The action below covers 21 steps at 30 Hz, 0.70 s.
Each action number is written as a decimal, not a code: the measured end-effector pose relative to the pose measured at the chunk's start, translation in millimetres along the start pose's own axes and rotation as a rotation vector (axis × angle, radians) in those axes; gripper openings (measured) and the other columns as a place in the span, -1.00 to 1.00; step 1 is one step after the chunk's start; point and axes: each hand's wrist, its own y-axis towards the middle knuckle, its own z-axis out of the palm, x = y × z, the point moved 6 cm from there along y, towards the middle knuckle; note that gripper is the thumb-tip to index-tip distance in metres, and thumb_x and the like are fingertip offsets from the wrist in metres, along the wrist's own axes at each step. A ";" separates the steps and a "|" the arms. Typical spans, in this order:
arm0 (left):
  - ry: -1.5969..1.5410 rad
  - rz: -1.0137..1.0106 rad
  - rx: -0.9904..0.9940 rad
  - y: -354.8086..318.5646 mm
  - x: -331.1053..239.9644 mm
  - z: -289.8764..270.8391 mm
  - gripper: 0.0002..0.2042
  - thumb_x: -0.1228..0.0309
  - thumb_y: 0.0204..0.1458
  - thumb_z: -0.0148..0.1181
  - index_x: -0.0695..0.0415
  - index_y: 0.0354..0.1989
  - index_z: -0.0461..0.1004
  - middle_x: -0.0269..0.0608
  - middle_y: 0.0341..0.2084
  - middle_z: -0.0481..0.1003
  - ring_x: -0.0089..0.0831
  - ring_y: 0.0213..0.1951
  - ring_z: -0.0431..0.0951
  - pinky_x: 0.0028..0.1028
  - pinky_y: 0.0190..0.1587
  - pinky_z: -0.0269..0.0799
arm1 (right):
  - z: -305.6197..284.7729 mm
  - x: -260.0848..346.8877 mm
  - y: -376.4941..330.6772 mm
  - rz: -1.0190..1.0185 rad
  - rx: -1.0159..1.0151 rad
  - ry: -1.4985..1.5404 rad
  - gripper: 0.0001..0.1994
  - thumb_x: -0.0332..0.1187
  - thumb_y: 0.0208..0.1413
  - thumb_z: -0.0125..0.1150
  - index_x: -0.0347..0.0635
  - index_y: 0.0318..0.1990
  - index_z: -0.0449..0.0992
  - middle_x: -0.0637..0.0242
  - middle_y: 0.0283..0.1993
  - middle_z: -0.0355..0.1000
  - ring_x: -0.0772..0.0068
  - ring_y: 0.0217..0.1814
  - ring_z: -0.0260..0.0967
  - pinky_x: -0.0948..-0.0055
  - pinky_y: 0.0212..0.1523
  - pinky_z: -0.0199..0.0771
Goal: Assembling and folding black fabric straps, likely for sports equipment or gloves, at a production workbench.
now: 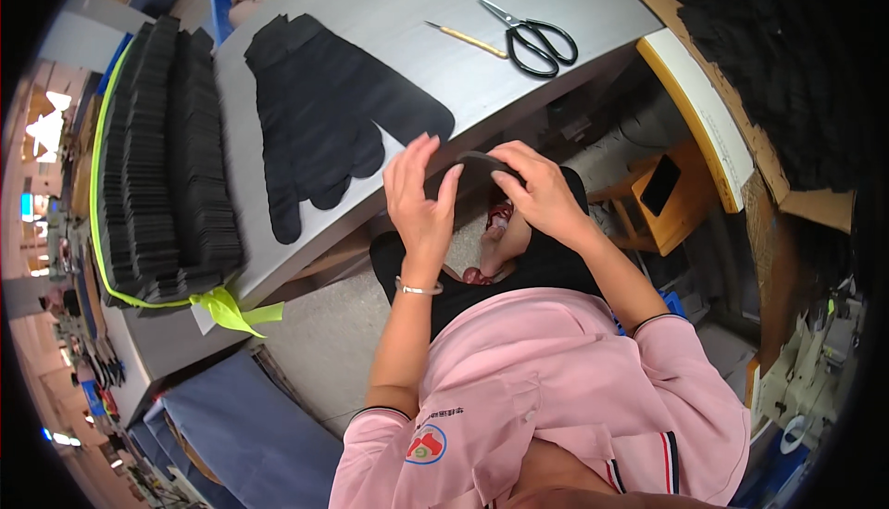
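My right hand [539,192] pinches a thin, dark, curved strip [480,158] between thumb and fingers, above my lap and just off the table's front edge. Facing it, my left hand [414,196] has its thumb and fingers apart. The strip's far end comes close to the left thumb, and I cannot tell whether they touch. Beyond my left hand, a flat black fabric glove [319,106] lies on the grey table [389,0], its rounded finger ends toward me.
Black-handled scissors [540,46] and a pointed tool with a yellow handle [468,39] lie farther back. On the left stands a thick stack of black pieces [153,157] tied with a neon ribbon [227,310]. A phone [660,185] rests on a wooden stool [681,213] at right.
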 end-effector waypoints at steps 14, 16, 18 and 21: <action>-0.206 -0.318 -0.056 14.5 34.0 -40.4 -0.84 0.43 0.28 0.09 0.21 -0.06 0.49 -0.29 -0.47 0.55 -0.66 -0.42 0.42 -0.59 -0.31 0.36 | 11.1 18.9 14.1 0.098 -0.016 0.140 -0.57 -0.40 0.10 0.27 -0.18 0.16 0.46 0.06 -0.24 0.55 0.32 -0.24 0.56 0.39 -0.16 0.51; -0.280 -0.324 -0.069 8.2 30.6 -38.4 -0.84 0.43 0.27 0.10 0.21 -0.06 0.50 -0.29 -0.45 0.55 -0.67 -0.42 0.41 -0.59 -0.31 0.36 | 16.5 34.9 24.8 0.125 0.016 0.160 -0.53 -0.36 0.10 0.31 -0.16 0.19 0.44 0.08 -0.26 0.56 0.36 -0.24 0.56 0.41 -0.15 0.51; -0.439 -0.364 -0.034 4.4 35.3 -34.0 -0.78 0.44 0.26 0.13 0.22 0.01 0.52 -0.35 -0.41 0.56 -0.70 -0.38 0.42 -0.62 -0.27 0.37 | 24.9 46.8 34.2 0.111 0.057 0.231 -0.48 -0.33 0.11 0.34 -0.12 0.25 0.41 0.15 -0.36 0.55 0.44 -0.29 0.56 0.46 -0.18 0.49; -0.652 -0.515 0.059 -5.5 43.7 -29.1 -0.75 0.45 0.25 0.13 0.26 0.04 0.53 -0.41 -0.33 0.57 -0.72 -0.31 0.43 -0.65 -0.20 0.37 | 35.5 47.0 42.7 0.099 0.080 0.170 -0.50 -0.33 0.12 0.34 -0.14 0.24 0.42 0.17 -0.39 0.54 0.47 -0.32 0.54 0.48 -0.22 0.48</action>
